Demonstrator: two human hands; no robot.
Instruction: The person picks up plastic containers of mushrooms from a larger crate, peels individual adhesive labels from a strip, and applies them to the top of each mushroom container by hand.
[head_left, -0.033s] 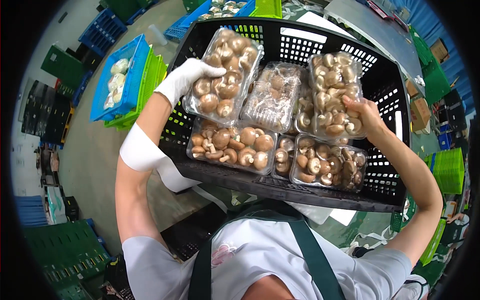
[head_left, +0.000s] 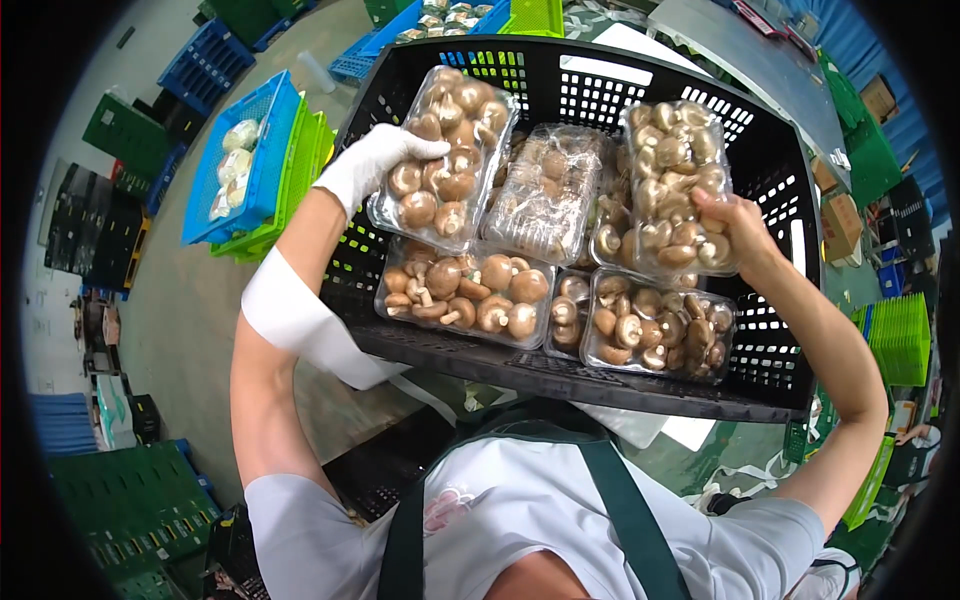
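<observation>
My left hand [head_left: 380, 165], in a white glove, grips a clear pack of brown mushrooms [head_left: 440, 160] over the left of a black perforated crate [head_left: 460, 365]. My bare right hand [head_left: 735, 230] grips another mushroom pack [head_left: 678, 185] at the crate's right side. Between them lies a wrinkled, film-covered pack [head_left: 540, 190]. Along the near side are a wide pack [head_left: 460, 295], a partly hidden pack [head_left: 566, 315] and a right-hand pack [head_left: 660, 325]. A broad white band [head_left: 275, 300] lies around my left forearm and trails beneath the crate.
Stacked blue crates [head_left: 215, 210] and green crates [head_left: 310, 165] stand left, with more crates [head_left: 440, 20] behind. A metal table [head_left: 730, 60] is at the back right, above cardboard boxes [head_left: 840, 230]. Green baskets [head_left: 895, 340] stack at right, near a person's arm [head_left: 915, 435].
My left hand and its pack have moved slightly downward. The pack in my right hand has shifted a little to the right with that hand.
</observation>
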